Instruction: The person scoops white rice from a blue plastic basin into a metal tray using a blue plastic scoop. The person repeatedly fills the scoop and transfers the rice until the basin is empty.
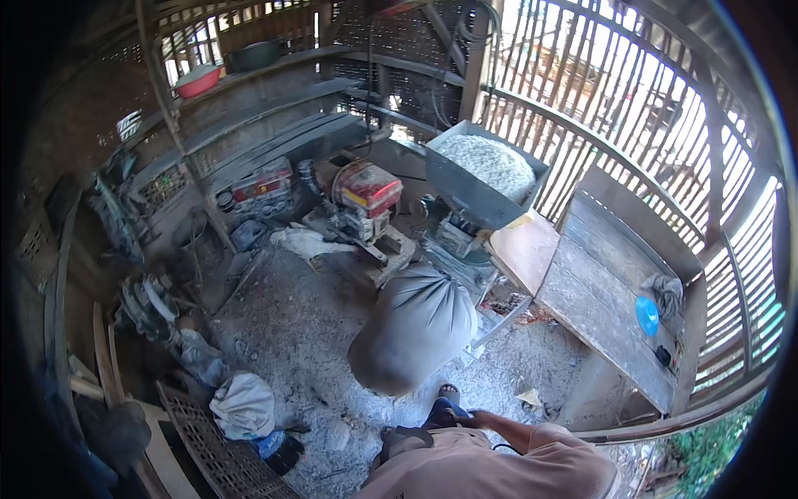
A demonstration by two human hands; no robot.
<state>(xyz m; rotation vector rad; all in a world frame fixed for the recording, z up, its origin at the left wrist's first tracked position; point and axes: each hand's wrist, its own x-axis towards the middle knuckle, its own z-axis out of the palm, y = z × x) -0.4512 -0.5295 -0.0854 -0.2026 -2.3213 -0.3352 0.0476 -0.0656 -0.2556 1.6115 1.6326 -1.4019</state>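
My right arm bends in from the lower right, and my right hand (472, 419) rests low against my body, near my thigh. Its fingers are too dark and small to make out. My left hand does not show. Just ahead of my feet a large, bulging grey cloth bag (413, 328) stands on the floor, gathered in folds at its far end. Beyond it is a milling machine with a square grey metal hopper (475, 200), heaped with white grain or meal (490, 166). Neither visible hand nor arm touches the bag.
A red engine (366, 190) sits left of the hopper. On the right, a sloping wooden platform (598, 287) bears a blue bowl (647, 316). A white sack (243, 405) lies lower left beside a woven panel (216, 445). A red basin (198, 81) stands on a shelf. White dust covers the floor.
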